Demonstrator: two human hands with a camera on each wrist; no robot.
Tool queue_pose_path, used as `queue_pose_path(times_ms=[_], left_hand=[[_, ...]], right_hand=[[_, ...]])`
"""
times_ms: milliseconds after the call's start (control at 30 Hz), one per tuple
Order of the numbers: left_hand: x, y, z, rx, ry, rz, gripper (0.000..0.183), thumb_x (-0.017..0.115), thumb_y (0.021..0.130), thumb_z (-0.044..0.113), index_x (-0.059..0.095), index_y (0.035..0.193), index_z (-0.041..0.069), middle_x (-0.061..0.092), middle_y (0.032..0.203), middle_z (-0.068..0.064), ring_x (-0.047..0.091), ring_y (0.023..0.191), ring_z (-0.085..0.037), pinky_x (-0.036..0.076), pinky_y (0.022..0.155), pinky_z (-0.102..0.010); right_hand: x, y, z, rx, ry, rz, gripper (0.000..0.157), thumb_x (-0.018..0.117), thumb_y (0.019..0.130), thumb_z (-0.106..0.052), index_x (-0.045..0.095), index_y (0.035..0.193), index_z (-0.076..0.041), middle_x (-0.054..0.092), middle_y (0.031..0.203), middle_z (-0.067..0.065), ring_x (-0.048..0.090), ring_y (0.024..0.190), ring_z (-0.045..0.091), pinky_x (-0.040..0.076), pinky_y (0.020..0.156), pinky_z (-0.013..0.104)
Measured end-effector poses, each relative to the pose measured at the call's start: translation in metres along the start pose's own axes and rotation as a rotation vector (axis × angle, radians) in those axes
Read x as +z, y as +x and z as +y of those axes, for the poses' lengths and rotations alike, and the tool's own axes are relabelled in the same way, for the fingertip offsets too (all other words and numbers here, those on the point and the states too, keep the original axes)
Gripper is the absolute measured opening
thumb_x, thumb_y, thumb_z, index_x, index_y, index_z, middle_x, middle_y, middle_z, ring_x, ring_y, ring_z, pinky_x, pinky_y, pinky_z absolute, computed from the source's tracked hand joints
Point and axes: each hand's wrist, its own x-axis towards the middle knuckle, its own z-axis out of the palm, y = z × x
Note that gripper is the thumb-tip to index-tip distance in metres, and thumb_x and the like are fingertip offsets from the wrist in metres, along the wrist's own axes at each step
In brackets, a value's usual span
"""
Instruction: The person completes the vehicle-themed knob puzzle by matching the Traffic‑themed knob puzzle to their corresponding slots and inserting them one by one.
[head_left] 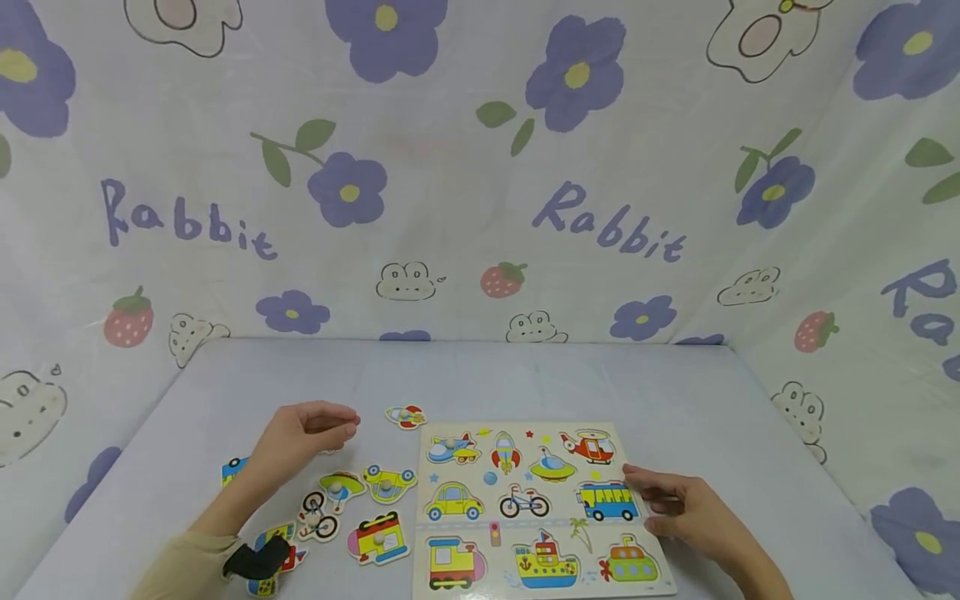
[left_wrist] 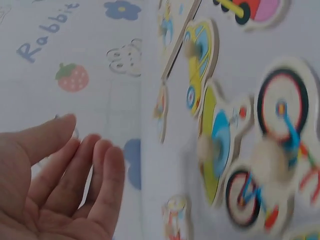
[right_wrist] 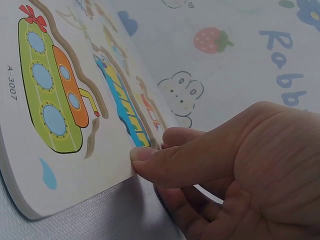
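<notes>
The puzzle board (head_left: 562, 500) lies flat on the surface (head_left: 480, 375), toward its near edge and a little right of midway between its side edges. The right hand (head_left: 693, 512) pinches the board's right edge, thumb on the printed face beside the bus picture — a hold that probably steadies it. The left hand (head_left: 307, 433) hovers over the left part of the surface; its fingers are loosely bent, the thumb well apart from them, with nothing between.

Below and around it lie the bicycle piece (head_left: 318, 517), saucer piece (head_left: 341, 487), car piece (head_left: 389, 483) and train piece (head_left: 379, 538), knobs upward, presumably so each can be lifted by its peg. The rocket piece (head_left: 407, 417) lies just beyond the board's far-left corner.

The left forearm covers most of the bus piece (head_left: 234, 469), and the black strap (head_left: 258, 558) hides parts of the pieces beneath. Another piece, by the left hand, barely shows. The surface's near edge is out of view — and how far the right fingers reach under the board cannot be told.
</notes>
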Motion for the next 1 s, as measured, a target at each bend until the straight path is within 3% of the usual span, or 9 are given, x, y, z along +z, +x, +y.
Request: queue_pose_path(times_ms=[167,267,433,733,1000], left_hand=[[0.026,0.010,-0.001,-0.025,-0.035,0.161,0.035,0.074,0.091,0.019,0.067,0.119,0.001,0.070,0.112,-0.013,0.068,0.099,-0.022,0.054,0.081,-0.028],[0.039,0.017,0.000,-0.052,-0.104,0.265,0.036,0.074,0.091,0.018,0.065,0.121,0.000,0.069,0.113,-0.013,0.069,0.097,-0.018,0.053,0.080,-0.025],[0.055,0.032,0.001,-0.092,-0.192,0.367,0.039,0.075,0.090,0.019,0.064,0.123,0.001,0.068,0.116,-0.014,0.069,0.094,-0.015,0.054,0.078,-0.025],[0.073,0.055,-0.002,-0.196,-0.205,0.404,0.042,0.076,0.089,0.020,0.063,0.123,0.001,0.070,0.111,-0.012,0.068,0.097,-0.021,0.054,0.082,-0.033],[0.084,0.060,-0.007,-0.235,-0.168,0.374,0.042,0.076,0.088,0.017,0.063,0.124,-0.001,0.071,0.108,-0.011,0.067,0.093,-0.026,0.053,0.084,-0.039]], right_hand=[[0.001,0.001,-0.001,-0.006,-0.010,-0.009,0.059,0.078,0.074,0.007,0.064,0.130,-0.007,0.057,0.137,0.005,0.058,0.107,0.022,0.049,0.091,0.037],[0.001,0.001,-0.002,-0.001,-0.012,-0.003,0.059,0.078,0.074,0.008,0.065,0.129,-0.007,0.057,0.137,0.004,0.058,0.109,0.022,0.049,0.092,0.038],[0.001,0.000,-0.001,0.004,-0.009,0.004,0.058,0.078,0.074,0.008,0.065,0.128,-0.006,0.058,0.137,0.005,0.058,0.109,0.022,0.049,0.092,0.039],[-0.003,-0.001,0.001,-0.014,-0.006,-0.018,0.059,0.078,0.074,0.007,0.063,0.130,-0.004,0.057,0.137,0.008,0.058,0.106,0.023,0.050,0.088,0.037],[-0.001,0.000,0.001,-0.002,0.000,-0.016,0.060,0.078,0.074,0.007,0.063,0.131,-0.005,0.057,0.138,0.008,0.058,0.107,0.023,0.049,0.089,0.038]])
